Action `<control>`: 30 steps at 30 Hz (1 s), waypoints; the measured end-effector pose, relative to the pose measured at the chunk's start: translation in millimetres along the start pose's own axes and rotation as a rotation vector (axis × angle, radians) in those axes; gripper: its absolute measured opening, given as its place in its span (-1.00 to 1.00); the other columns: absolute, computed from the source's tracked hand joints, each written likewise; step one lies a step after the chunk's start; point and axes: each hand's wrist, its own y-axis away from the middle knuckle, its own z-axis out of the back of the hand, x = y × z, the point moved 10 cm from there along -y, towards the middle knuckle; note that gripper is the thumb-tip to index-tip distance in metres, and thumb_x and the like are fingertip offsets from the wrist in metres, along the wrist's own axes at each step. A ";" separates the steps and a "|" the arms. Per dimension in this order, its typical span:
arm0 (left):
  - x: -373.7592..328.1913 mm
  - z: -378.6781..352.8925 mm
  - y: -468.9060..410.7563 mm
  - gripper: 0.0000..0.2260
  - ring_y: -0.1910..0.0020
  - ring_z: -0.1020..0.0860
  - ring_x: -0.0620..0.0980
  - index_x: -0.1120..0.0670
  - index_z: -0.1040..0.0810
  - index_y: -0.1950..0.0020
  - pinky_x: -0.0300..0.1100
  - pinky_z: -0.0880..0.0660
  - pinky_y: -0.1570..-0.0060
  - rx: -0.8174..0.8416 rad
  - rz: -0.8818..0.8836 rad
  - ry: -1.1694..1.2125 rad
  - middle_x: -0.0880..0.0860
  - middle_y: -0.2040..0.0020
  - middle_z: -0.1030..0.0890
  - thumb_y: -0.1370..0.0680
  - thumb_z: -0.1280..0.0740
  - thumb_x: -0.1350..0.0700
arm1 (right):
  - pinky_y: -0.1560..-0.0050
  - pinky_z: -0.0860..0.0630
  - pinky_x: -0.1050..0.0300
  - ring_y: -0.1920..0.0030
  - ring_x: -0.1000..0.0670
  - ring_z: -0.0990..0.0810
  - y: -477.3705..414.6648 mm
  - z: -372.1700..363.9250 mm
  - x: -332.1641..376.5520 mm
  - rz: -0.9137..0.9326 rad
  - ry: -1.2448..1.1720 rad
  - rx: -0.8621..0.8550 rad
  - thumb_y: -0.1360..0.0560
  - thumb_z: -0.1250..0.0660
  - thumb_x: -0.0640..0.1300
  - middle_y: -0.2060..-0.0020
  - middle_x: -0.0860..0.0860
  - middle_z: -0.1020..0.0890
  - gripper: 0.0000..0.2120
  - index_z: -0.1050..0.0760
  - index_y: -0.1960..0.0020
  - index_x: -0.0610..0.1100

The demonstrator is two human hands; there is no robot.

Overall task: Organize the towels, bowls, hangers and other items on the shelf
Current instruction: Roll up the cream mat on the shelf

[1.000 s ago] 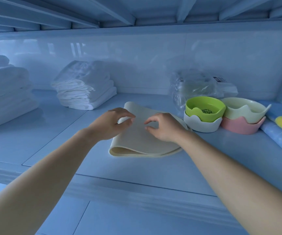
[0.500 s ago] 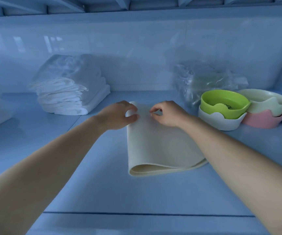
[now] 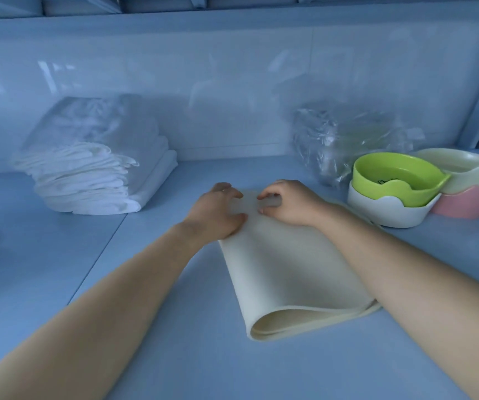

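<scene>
Towels (image 3: pixel 88 180) on blue shelf (image 3: pixel 59 269)

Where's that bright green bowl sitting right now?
In the head view the green bowl sits on the right of the shelf, nested in a white bowl, beside the pink bowl and in front of a clear plastic bag.

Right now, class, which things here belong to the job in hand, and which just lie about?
In hand: folded cream flexible sheet, held by left hand and right hand.
Lying untouched: stack of folded white towels; green bowl in white bowl; cream bowl on pink bowl; clear plastic bag.
</scene>
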 end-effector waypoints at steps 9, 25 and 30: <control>10.1 7.5 -0.8 -0.55 -0.23 -0.43 0.17 0.09 -0.25 -0.42 -0.13 -0.39 -0.08 -0.006 0.145 0.066 0.15 -0.33 -0.34 -0.56 -0.23 0.03 | -0.29 -0.34 0.14 -0.32 -0.01 -0.40 -0.8 2.3 -15.4 -0.089 0.038 0.061 -0.40 -0.40 0.13 -0.35 0.00 -0.42 -0.44 -0.40 -0.34 -0.02; 0.1 55.6 -23.4 -0.49 -0.16 -0.51 0.06 -0.07 -0.46 -0.30 -0.24 -0.39 -0.12 -0.310 -0.016 0.322 0.00 -0.29 -0.48 -0.39 -0.38 0.26 | -0.29 -0.26 0.20 -0.34 0.00 -0.37 0.3 30.8 -4.3 -0.025 0.062 -0.014 -0.44 -0.37 0.07 -0.34 0.01 -0.42 -0.51 -0.42 -0.32 -0.03; 10.7 17.7 -24.8 -0.54 -0.25 -0.45 0.10 0.01 -0.43 -0.35 -0.18 -0.33 -0.23 -0.153 0.006 0.187 0.07 -0.34 -0.43 -0.46 -0.36 0.21 | -0.34 -0.26 0.21 -0.35 0.01 -0.37 8.0 6.5 -6.3 -0.032 0.093 0.101 -0.46 -0.36 0.07 -0.34 0.01 -0.42 -0.52 -0.42 -0.32 -0.04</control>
